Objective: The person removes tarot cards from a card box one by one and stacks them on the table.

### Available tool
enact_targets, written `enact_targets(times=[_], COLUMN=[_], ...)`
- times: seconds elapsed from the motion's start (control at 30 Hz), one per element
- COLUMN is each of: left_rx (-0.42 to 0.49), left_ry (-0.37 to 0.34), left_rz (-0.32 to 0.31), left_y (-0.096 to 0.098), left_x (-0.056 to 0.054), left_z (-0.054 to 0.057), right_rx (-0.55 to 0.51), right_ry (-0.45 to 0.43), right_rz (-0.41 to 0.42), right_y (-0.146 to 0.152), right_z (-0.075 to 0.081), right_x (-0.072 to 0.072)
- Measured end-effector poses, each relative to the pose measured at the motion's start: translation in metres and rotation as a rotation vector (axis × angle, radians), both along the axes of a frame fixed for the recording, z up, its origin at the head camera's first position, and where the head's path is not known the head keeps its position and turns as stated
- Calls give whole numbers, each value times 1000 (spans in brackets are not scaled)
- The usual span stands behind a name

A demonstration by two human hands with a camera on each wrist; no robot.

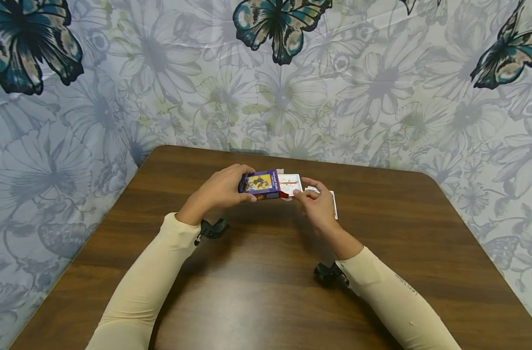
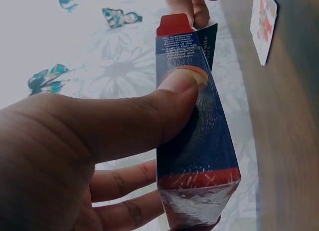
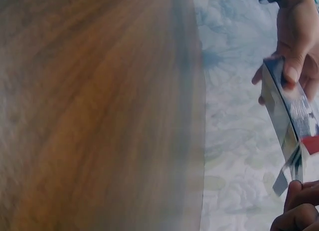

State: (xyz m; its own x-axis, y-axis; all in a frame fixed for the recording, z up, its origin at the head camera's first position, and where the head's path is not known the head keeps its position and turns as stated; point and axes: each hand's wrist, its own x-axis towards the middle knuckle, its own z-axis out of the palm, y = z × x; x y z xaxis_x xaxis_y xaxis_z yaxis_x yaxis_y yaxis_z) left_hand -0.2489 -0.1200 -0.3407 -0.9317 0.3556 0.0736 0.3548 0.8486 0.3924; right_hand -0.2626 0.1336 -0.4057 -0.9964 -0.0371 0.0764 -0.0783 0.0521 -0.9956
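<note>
Both curled — left hand (image 1: 224,188) gripping box (image 1: 260,183), right hand (image 1: 320,207) pinching card (image 1: 290,183).

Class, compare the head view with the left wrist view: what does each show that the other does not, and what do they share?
Only the head view: the cream sleeves, the dark wrist devices and the yellow picture on the box.

Only the left wrist view: a readable paragraph on the box's narrow side, and shiny clear wrap at its end.

Both: the left hand gripping the box, fingers of the right hand, butterflies on the wall covering, and the wooden table.
</note>
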Motion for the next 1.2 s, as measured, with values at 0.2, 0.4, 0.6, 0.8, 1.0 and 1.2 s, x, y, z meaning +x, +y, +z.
enact_targets(times=[0.2,0.4,0.6,0.8,1.0,1.2], left_rx=[3,0,4,5,5,0], left_ry=[1,6,4,-6,-7,-9], left_rz=[-2,-3,-3,-1,4,7], left_y=[-1,-1,0,1,1,1], left_x=[0,-1,0,0,0,-1], left_z=[0,1,0,-3,-2,-1], right_rx=[-79,61,512,798,988,1091], right_ry=[-47,-68,-24,-54,-66,-79], right_rz=[-69,-99,21,102,127,98], right_y=[16,36,63,82,83,77], right_z=[5,7,0,-10,-10,-11], right_x=[-10,-30,-61,-84,-92,-93])
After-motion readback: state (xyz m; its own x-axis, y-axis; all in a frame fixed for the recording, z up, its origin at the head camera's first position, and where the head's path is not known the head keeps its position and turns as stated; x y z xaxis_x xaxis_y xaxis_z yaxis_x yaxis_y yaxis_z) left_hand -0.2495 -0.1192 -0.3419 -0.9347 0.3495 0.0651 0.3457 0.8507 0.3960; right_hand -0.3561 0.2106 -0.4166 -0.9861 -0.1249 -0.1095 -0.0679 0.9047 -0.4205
